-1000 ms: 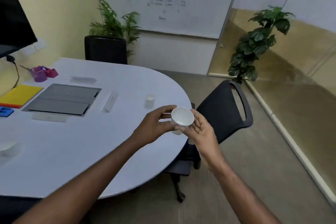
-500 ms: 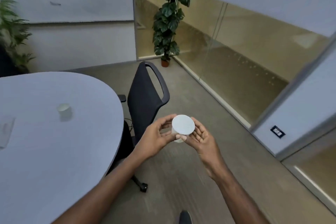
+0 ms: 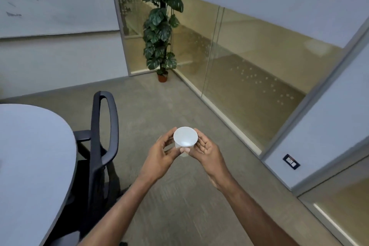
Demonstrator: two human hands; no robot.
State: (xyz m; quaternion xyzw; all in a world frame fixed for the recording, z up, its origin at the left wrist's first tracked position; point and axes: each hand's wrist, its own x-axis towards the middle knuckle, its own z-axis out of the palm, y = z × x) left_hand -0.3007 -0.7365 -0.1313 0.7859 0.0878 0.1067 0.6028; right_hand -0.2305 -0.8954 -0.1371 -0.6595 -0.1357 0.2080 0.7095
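A small white cup (image 3: 185, 137) sits upright between both of my hands, held in the air over the carpeted floor. My left hand (image 3: 161, 153) curls round its left side, fingers behind and thumb toward the front. From the right, my right hand (image 3: 205, 149) cradles the cup, its thumb touching the lower wall. The cup's inside looks plain white; I cannot tell whether anything is in it.
A black office chair (image 3: 101, 142) stands to the left, against the rounded edge of a pale table (image 3: 34, 158). A tall potted plant (image 3: 161, 32) fills the far corner. Glass partition walls (image 3: 249, 78) run along the right. Open carpet lies ahead.
The view has swung right, away from the table and its items, toward the glass corner. The cup stays held between both hands in the same grip.
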